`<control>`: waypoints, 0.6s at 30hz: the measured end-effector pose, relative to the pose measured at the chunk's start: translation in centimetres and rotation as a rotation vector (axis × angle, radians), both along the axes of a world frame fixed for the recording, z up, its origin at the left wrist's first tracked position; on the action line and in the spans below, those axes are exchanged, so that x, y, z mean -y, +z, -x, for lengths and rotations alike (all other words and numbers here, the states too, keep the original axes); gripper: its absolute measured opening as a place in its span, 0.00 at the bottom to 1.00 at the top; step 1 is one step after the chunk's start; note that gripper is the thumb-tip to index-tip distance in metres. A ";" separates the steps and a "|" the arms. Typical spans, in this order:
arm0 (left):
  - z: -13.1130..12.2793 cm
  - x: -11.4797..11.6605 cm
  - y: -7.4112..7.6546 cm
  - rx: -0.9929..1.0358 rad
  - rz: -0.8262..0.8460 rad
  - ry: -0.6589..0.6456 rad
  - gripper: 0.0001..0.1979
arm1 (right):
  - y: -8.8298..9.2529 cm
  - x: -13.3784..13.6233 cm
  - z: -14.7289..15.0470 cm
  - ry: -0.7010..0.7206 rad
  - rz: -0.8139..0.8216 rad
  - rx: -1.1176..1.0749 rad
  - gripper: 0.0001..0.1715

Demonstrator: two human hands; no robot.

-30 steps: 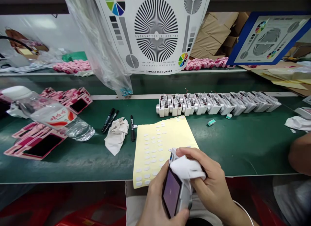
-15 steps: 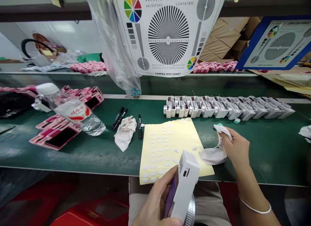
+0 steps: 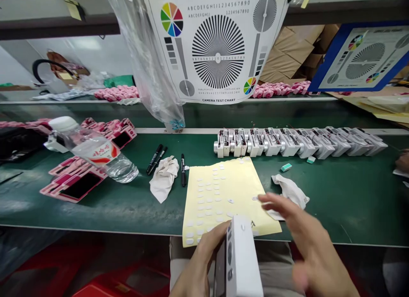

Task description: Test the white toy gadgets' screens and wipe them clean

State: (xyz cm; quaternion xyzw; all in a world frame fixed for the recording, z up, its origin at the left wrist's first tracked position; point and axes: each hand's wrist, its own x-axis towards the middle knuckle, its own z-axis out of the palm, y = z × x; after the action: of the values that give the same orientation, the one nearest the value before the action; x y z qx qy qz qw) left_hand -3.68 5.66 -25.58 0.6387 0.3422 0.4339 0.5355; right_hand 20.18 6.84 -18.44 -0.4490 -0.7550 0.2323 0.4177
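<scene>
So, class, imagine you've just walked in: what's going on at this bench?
A person's left hand holds a white camera upright above the near edge of a sticker sheet. The blurred right hand hovers over the sheet's corner, near a crumpled white cloth. A row of white housings lies beyond.

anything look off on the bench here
Two things stand out. A clear water bottle lies on its side beside the pink card packaging. On the yellow sheet of white adhesive dots, two dots sit apart from the neat columns, near the right hand.
</scene>
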 end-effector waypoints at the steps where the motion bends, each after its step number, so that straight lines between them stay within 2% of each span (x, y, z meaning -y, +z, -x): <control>1: 0.0 -0.1 -0.1 -0.024 -0.080 -0.014 0.44 | 0.7 0.9 0.7 0.084 -0.023 0.005 0.47; 4: -0.5 -0.4 1.1 -0.094 -0.263 -0.057 0.43 | 2.2 2.1 2.3 0.225 -0.081 -0.035 0.42; 7: -1.0 -0.4 3.4 -0.162 -0.288 -0.041 0.39 | 2.5 1.8 2.8 0.288 -0.060 -0.137 0.39; 9: -0.9 -0.3 4.3 -0.212 -0.308 0.005 0.39 | 2.2 1.6 2.6 0.275 -0.013 -0.189 0.37; 11: -0.6 -0.1 4.8 -0.265 -0.342 0.118 0.44 | 1.5 1.5 1.9 0.254 0.037 -0.212 0.40; 14: -0.3 0.3 5.2 -0.327 -0.380 0.321 0.50 | -0.1 1.0 0.9 0.233 0.214 -0.270 0.43; 18: -1.3 1.1 6.7 -0.265 -0.500 0.527 0.49 | -2.6 -0.5 1.2 0.311 0.510 -0.571 0.44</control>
State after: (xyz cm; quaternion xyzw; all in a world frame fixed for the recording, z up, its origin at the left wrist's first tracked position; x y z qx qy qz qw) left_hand -2.39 4.59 -18.86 0.6903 0.4446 0.5402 0.1846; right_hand 18.99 7.33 -21.04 -0.3361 -0.5860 0.5874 0.4457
